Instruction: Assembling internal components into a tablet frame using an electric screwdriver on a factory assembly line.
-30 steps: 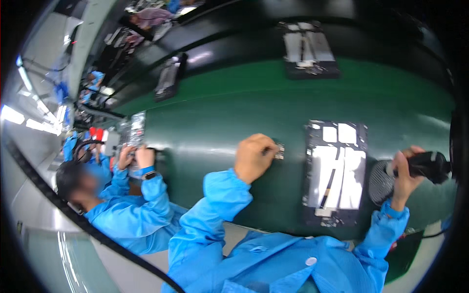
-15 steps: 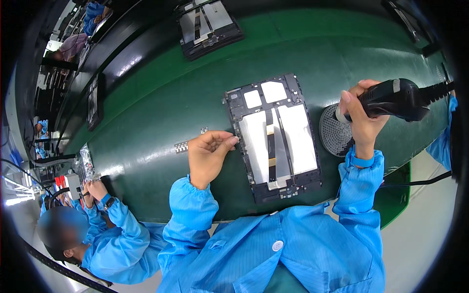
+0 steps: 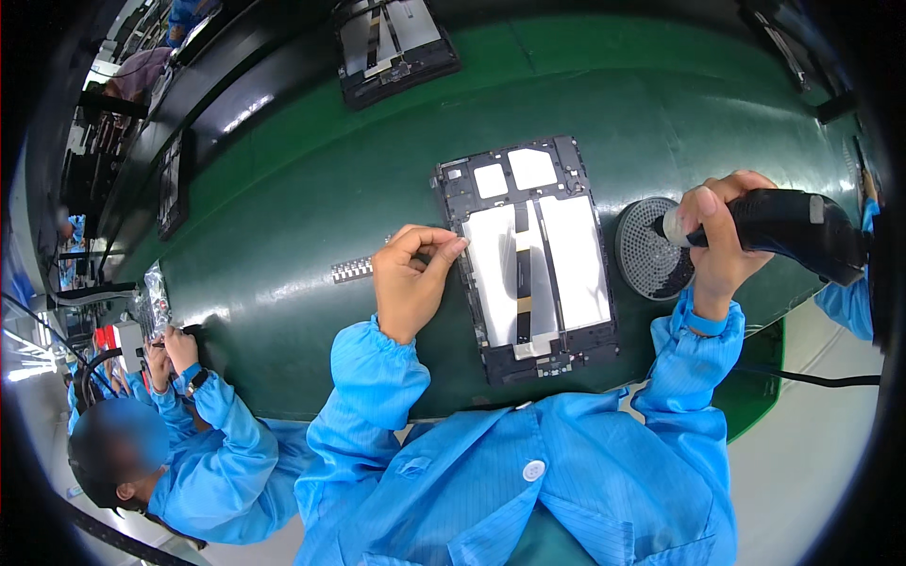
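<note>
A tablet chassis [image 3: 578, 269] with its inside facing up lies on the green work table, showing pale silver panels and a dark ribbon cable. At its upper left edge, my left hand [image 3: 411, 281] has thumb and forefinger pinched together; anything between them is too small to make out. My right hand [image 3: 722, 247] is wrapped round a black corded electric screwdriver [image 3: 802, 228]. The screwdriver's grey tip points left, above a round perforated tray [image 3: 649, 266] beside the chassis.
A strip of small metal pieces [image 3: 353, 271] lies left of my left hand. Another opened tablet [image 3: 401, 71] rests at the far edge, and a dark panel [image 3: 173, 189] stands far left. A co-worker in a blue sleeve [image 3: 222, 406] works at the left. A green bin [image 3: 763, 377] is below the table's right side.
My left hand has moved slightly up along the chassis edge. My right hand and the screwdriver have shifted down and to the right, with the tip still over the tray.
</note>
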Demonstrator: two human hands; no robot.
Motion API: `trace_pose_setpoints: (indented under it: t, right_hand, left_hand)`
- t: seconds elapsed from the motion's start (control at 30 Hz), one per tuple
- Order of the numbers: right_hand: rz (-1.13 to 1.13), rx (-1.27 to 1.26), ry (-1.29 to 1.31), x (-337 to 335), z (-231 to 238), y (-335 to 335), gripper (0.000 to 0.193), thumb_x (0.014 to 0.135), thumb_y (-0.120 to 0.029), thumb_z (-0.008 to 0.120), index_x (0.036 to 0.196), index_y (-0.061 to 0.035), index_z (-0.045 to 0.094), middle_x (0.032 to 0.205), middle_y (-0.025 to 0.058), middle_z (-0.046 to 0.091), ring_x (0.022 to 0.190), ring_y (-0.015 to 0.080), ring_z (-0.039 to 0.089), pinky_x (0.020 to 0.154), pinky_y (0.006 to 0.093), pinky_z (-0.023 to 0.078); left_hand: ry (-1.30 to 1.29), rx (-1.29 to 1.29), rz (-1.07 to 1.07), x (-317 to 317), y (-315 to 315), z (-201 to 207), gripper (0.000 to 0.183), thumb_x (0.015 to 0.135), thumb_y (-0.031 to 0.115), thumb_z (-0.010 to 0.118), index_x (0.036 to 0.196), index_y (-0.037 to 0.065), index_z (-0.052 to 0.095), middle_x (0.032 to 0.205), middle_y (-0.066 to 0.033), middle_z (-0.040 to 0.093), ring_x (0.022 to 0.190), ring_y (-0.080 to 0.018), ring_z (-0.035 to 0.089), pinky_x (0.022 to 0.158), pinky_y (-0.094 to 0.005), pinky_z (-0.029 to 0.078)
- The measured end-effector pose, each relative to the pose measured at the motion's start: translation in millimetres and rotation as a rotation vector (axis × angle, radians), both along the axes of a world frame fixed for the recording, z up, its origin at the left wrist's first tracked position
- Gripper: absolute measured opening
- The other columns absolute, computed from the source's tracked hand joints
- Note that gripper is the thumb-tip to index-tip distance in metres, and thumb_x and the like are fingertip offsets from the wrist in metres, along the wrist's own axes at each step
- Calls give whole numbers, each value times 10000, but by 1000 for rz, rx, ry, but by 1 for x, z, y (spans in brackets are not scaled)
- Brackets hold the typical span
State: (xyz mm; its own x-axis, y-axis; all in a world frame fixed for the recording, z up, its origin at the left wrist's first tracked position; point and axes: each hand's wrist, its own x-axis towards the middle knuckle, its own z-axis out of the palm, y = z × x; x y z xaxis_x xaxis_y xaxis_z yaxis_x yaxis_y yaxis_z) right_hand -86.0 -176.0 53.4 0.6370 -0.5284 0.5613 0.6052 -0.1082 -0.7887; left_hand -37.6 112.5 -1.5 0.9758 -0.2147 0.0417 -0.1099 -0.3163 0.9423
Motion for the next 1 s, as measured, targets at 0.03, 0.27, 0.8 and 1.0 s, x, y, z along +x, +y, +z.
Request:
trace_pose_setpoints:
  t: [0.03,0.27,0.8,1.0]
  right_hand:
    - [22,-19,-3,-1,2,1,379,747,85,634,1078,-12,477,650,68,537,515,146,521,492,295,452]
    - [146,-93,20,-3,19,27,381,794,-2,603,1121,-29,410,648,60,492,507,163,483,518,340,447]
    - [538,-182,60,60,18,128,393,743,127,615,1057,-10,422,621,101,567,505,145,552,493,254,466]
    - [527,-170,119,64,11,129,391,747,134,603,1059,-10,417,607,105,557,494,155,552,493,273,473]
  left_hand:
    - [-48,9,8,-1,-1,-1,120,785,-17,679,896,-35,636,808,-33,620,674,-61,567,574,-182,453]
    - [54,33,29,22,-1,19,598,639,54,798,1182,25,549,1156,-114,560,660,-97,553,573,-215,468]
    - [-58,-75,-450,75,-15,-10,725,593,54,813,1252,41,511,1341,-146,419,576,-85,538,567,-235,463]
    - [-36,-91,-416,71,-13,-5,710,605,25,800,1255,67,516,1350,-167,405,577,-108,542,566,-249,476]
